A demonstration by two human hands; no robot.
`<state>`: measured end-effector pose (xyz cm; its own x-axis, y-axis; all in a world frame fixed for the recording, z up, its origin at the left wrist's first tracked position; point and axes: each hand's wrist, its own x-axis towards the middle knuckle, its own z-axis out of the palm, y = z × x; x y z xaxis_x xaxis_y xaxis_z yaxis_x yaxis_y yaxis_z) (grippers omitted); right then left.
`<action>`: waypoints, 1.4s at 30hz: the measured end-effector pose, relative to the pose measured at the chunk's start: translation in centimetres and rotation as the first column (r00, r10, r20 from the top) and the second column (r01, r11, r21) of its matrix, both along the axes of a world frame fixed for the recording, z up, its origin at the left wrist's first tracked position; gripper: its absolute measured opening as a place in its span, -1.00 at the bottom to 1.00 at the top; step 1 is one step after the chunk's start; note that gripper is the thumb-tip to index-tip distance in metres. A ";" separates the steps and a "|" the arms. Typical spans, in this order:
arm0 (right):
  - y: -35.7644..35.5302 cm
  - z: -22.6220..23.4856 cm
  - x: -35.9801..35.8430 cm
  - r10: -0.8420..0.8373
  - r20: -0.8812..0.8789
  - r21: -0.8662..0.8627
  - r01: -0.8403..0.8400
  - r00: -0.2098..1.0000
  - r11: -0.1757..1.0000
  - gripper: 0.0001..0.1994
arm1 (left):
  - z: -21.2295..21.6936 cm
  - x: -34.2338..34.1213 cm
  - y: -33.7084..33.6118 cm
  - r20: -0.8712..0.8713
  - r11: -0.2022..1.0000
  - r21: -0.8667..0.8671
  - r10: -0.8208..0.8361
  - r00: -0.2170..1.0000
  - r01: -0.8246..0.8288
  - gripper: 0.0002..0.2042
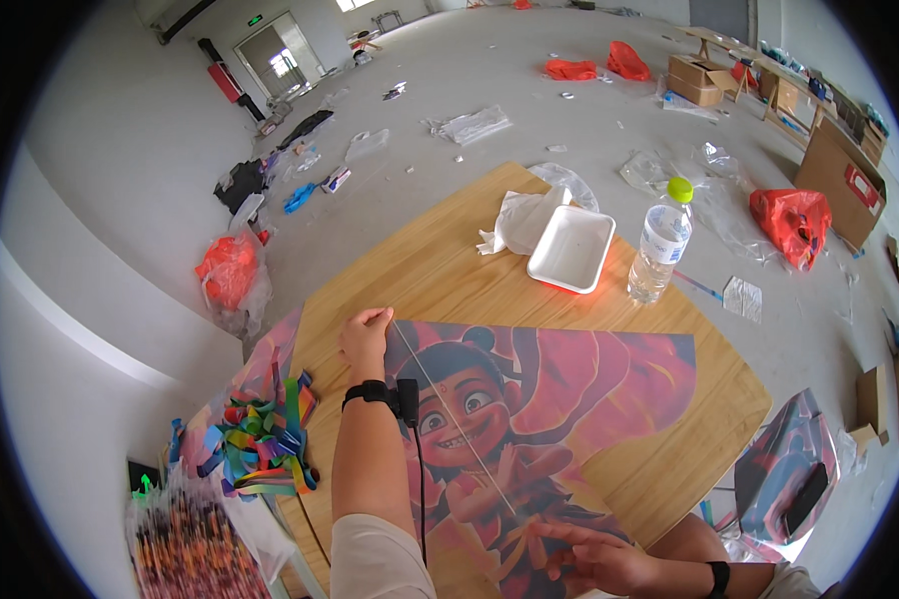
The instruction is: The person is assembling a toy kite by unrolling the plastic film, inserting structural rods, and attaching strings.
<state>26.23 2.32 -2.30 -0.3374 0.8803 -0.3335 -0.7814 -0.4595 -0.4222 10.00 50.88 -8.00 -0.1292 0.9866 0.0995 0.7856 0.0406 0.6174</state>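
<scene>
A printed sheet (589, 379) with a cartoon figure on a red and purple ground lies on the wooden table in front of me. Across it runs a thin pale rod (453, 417), slanting from the sheet's upper left corner down to the right. My left hand (366, 341) pinches the rod's upper end at that corner; a black strap with a small device is around the wrist. Low over the sheet, my right hand (597, 557) has its fingers stretched out, their tips close to the rod's lower end. Whether they touch it, I cannot tell.
On the wooden table (370, 280) stand a white tray (571, 250), crumpled white tissue (524, 220) and a water bottle (661, 245) with a green cap. Colourful ribbons (260, 439) are heaped left of my forearm. Plastic bags, including a red one (794, 225), and cardboard boxes litter the floor.
</scene>
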 end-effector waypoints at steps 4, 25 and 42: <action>0.3 0.8 0.2 0.025 0.003 -0.018 -0.024 1.000 1.000 -0.38 | -0.9 -0.7 0.9 0.039 1.000 0.000 -0.030 0.999 0.030 -0.75; 0.3 0.9 0.0 0.025 0.013 0.023 -0.025 1.000 0.999 -0.44 | 0.2 -0.5 -0.2 0.010 0.999 -0.019 -0.048 0.999 0.048 -0.53; -0.4 -1.0 -0.2 0.032 -0.033 0.035 -0.031 0.999 0.999 -0.46 | 0.9 -0.2 -1.0 -0.127 0.998 -0.010 -0.069 0.989 0.069 -0.54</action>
<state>26.00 1.96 -3.26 -0.3756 0.8798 -0.2915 -0.7808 -0.4698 -0.4118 9.76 49.89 -7.10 -0.0475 0.9934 0.1047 0.8587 -0.0130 0.5123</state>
